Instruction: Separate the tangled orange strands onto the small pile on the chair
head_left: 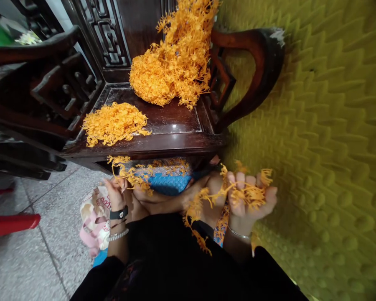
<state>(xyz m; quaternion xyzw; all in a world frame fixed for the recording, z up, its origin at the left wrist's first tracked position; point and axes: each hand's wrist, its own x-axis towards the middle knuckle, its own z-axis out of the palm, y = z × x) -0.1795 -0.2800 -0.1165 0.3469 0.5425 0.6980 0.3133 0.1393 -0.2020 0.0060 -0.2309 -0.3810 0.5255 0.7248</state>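
A yellow padded wall [326, 138] with a raised zigzag pattern fills the whole right half of the frame and stands close against the right side of the work, leaving little room there. The dark wooden chair [172, 140] takes the upper centre, its front edge running across the middle of the frame just above the hands and its curved armrest [257, 71] close to the wall. Speckled grey floor [34, 259] lies open at the lower left, with a red bar [11, 223] at the left edge. On the seat, a big heap of orange plastic sprigs [172, 58] rises against the backrest at upper centre, and a smaller flat pile [114, 123] sits at the seat's left front corner, well apart from the heap. The right hand [249, 200], lower right of centre and just beside the wall, has its fingers curled around a bunch of sprigs [250, 194], thin orange strands with frilly tips, tangled with no single direction; a strand [197, 234] trails from it down and to the left over the black lap. The left hand [115, 192], lower left of centre, wears a black wristband and pinches a sprig stem [125, 167] between thumb and fingertips; its long axis runs roughly level, pointing right along the chair's front edge.
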